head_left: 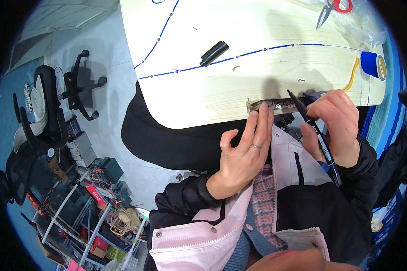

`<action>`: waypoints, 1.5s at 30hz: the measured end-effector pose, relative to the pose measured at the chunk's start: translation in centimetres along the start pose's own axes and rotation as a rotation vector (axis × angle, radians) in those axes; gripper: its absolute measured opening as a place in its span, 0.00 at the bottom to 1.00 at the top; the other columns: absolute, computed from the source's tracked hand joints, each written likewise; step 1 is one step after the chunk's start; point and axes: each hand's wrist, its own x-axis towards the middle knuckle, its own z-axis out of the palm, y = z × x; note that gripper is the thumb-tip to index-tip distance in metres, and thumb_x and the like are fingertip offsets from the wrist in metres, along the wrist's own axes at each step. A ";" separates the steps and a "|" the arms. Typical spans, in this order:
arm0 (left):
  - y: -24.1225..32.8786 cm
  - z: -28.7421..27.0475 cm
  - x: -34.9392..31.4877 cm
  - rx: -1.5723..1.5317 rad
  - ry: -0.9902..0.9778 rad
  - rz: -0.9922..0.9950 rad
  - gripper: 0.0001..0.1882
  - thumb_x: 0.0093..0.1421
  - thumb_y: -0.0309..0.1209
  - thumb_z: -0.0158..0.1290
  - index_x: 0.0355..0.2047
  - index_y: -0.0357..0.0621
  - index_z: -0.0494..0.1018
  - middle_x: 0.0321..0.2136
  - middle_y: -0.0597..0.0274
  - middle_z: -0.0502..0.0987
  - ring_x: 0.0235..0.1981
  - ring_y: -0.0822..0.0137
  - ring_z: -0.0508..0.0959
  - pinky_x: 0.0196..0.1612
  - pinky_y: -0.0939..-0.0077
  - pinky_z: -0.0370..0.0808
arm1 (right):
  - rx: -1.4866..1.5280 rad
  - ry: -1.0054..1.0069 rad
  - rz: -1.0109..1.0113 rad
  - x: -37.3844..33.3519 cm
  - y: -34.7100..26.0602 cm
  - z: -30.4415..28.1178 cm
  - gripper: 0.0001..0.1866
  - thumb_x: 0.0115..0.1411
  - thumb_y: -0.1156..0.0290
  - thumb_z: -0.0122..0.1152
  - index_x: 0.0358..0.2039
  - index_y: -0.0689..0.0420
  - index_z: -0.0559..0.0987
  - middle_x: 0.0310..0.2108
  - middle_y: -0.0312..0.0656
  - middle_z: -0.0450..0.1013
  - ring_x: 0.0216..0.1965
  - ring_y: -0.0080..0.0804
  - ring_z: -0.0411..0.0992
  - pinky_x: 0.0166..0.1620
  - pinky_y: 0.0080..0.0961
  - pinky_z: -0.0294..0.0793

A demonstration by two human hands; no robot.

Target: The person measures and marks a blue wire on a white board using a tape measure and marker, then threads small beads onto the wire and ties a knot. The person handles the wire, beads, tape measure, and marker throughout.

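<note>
My right hand (332,124) grips an uncapped black marker pen (322,140), its dark tip pointing up and left toward the table. Fingers stretched out, my left hand (246,151) rests its fingertips on a narrow, clear strip-like piece with dark printed marks (280,106) at the near table edge. The marker tip is just above the strip's right part; I cannot tell whether they touch. Farther in lies a short black cap-like cylinder (215,53) with a clip. It touches or nearly touches a blue cord (251,53) that carries small beads at intervals.
A blue thread spool (370,65) stands at the right, near a yellow strip (352,74). Red-handled scissors (332,11) and clear plastic wrap (362,27) lie at the back right of the pale wooden table (190,104). Office chairs (45,104) and a cluttered metal rack (92,230) are left.
</note>
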 end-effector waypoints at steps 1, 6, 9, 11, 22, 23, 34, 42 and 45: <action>0.0 0.1 0.0 0.000 0.004 0.000 0.22 0.55 0.30 0.53 0.51 0.43 0.74 0.57 0.64 0.70 0.56 0.71 0.68 0.51 0.70 0.55 | -0.019 -0.018 -0.016 0.0 0.0 -0.1 0.13 0.41 0.75 0.67 0.29 0.60 0.75 0.21 0.41 0.70 0.21 0.36 0.68 0.27 0.28 0.66; 0.0 0.2 0.0 -0.011 0.010 -0.006 0.22 0.55 0.30 0.53 0.51 0.43 0.74 0.57 0.64 0.71 0.56 0.71 0.68 0.50 0.70 0.55 | -0.032 -0.072 -0.049 0.3 0.1 -0.4 0.11 0.41 0.74 0.68 0.28 0.59 0.77 0.20 0.38 0.71 0.21 0.34 0.69 0.28 0.27 0.66; -0.1 0.0 0.0 -0.017 -0.002 -0.005 0.22 0.54 0.30 0.53 0.51 0.43 0.74 0.57 0.65 0.71 0.56 0.71 0.68 0.51 0.70 0.55 | -0.004 -0.102 -0.041 0.6 0.1 -0.5 0.12 0.41 0.73 0.69 0.28 0.59 0.78 0.21 0.38 0.73 0.22 0.33 0.70 0.29 0.26 0.67; -0.1 0.0 0.0 -0.024 -0.003 -0.006 0.22 0.54 0.30 0.53 0.51 0.44 0.74 0.57 0.65 0.71 0.56 0.71 0.68 0.51 0.70 0.55 | 0.006 -0.120 -0.015 0.7 0.0 -0.7 0.12 0.42 0.73 0.70 0.29 0.59 0.78 0.21 0.38 0.73 0.22 0.33 0.70 0.29 0.26 0.67; -0.4 0.1 0.0 -0.041 0.001 0.007 0.22 0.54 0.29 0.53 0.51 0.43 0.74 0.57 0.64 0.71 0.56 0.71 0.68 0.52 0.69 0.53 | -0.026 -0.176 -0.020 1.0 0.0 -1.0 0.12 0.46 0.72 0.69 0.33 0.60 0.79 0.22 0.39 0.73 0.23 0.32 0.70 0.30 0.25 0.65; -0.4 0.1 0.0 -0.046 -0.002 0.007 0.22 0.54 0.29 0.53 0.51 0.43 0.74 0.57 0.64 0.71 0.56 0.71 0.68 0.52 0.69 0.53 | -0.015 -0.178 -0.025 1.1 0.0 -1.0 0.12 0.46 0.72 0.69 0.33 0.60 0.79 0.22 0.39 0.74 0.24 0.32 0.70 0.30 0.25 0.65; -0.4 0.2 0.0 -0.036 0.005 0.004 0.21 0.54 0.29 0.53 0.51 0.43 0.75 0.57 0.64 0.71 0.56 0.71 0.68 0.52 0.68 0.54 | 0.025 -0.182 0.045 0.8 -0.2 -1.1 0.12 0.47 0.73 0.69 0.33 0.61 0.80 0.23 0.39 0.76 0.25 0.31 0.71 0.31 0.25 0.66; -0.4 0.1 -0.1 -0.042 -0.002 0.003 0.21 0.55 0.29 0.52 0.51 0.43 0.75 0.57 0.64 0.71 0.56 0.71 0.68 0.53 0.68 0.53 | -0.011 -0.189 0.043 0.6 -0.2 -0.8 0.13 0.47 0.70 0.71 0.34 0.60 0.81 0.22 0.38 0.76 0.26 0.29 0.72 0.32 0.24 0.66; -0.4 0.1 -0.1 -0.049 -0.005 0.001 0.22 0.55 0.29 0.52 0.51 0.43 0.74 0.57 0.64 0.71 0.57 0.71 0.68 0.53 0.68 0.53 | -0.025 -0.187 0.048 0.6 -0.2 -0.7 0.14 0.47 0.69 0.72 0.34 0.59 0.81 0.22 0.38 0.76 0.26 0.29 0.72 0.32 0.23 0.66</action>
